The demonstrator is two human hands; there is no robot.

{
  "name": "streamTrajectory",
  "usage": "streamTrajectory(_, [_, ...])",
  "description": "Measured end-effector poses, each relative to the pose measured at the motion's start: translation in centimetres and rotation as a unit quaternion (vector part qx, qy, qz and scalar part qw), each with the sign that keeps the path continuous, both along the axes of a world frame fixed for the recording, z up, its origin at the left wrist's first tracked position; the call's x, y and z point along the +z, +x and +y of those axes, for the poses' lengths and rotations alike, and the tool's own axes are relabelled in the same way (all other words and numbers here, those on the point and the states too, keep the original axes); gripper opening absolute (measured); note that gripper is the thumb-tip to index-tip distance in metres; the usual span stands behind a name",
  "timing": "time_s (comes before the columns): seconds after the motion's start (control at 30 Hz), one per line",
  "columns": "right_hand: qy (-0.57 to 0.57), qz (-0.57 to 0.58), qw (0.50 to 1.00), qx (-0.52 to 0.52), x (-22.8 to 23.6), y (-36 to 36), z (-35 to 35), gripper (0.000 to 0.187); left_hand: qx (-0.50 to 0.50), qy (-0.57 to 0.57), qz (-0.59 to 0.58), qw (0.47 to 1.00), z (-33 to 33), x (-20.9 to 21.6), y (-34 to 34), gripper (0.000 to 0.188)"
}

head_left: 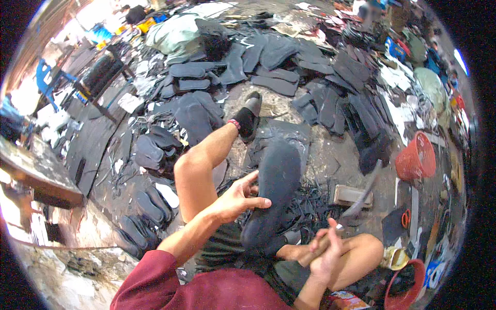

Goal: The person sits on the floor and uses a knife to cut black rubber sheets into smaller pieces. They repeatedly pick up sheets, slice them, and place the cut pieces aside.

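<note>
A large black sole-shaped piece (278, 173) stands upright or steeply tilted between my legs, its lower end near my lap. My left hand (235, 201) grips its left edge, thumb on the face and the other fingers partly hidden at the side. My right hand (328, 256), above my bent right leg, is closed round the brownish handle of a long knife. The knife's curved grey blade (364, 199) points up and away to the right, apart from the black piece. Thin black offcuts (315, 201) lie heaped beyond my right hand.
Stacks of black soles (279, 54) spread across the floor ahead, with more soles (155, 147) at my left. A pale rectangular block (353, 196) lies beside the blade. To the right are a red basket (416, 156), orange-handled scissors (406, 218) and a red tub (419, 279).
</note>
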State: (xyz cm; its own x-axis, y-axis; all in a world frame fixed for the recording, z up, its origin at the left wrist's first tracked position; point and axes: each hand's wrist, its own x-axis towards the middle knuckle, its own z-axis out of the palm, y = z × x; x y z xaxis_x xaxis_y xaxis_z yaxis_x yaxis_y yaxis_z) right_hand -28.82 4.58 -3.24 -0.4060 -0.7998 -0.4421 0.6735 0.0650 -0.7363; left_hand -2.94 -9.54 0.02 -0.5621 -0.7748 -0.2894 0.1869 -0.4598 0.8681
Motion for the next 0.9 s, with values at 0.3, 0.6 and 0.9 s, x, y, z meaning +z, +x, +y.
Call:
streamTrajectory(0.3, [-0.12,0.188,0.96,-0.167,10.6,-7.2,5.5,0.052,0.393,-0.059,0.013,0.917,-26.0,8.3,15.8,0.046])
streamTrajectory(0.6, [-0.131,0.152,0.954,-0.223,12.5,-8.5,11.1,0.046,0.555,0.016,-0.077,0.828,-28.3,-0.5,25.3,0.027])
streamTrajectory(0.9, [0.16,0.284,0.911,-0.253,-0.5,-8.9,0.5,0.042,0.37,-0.121,-0.333,0.859,-25.3,1.8,20.1,0.036])
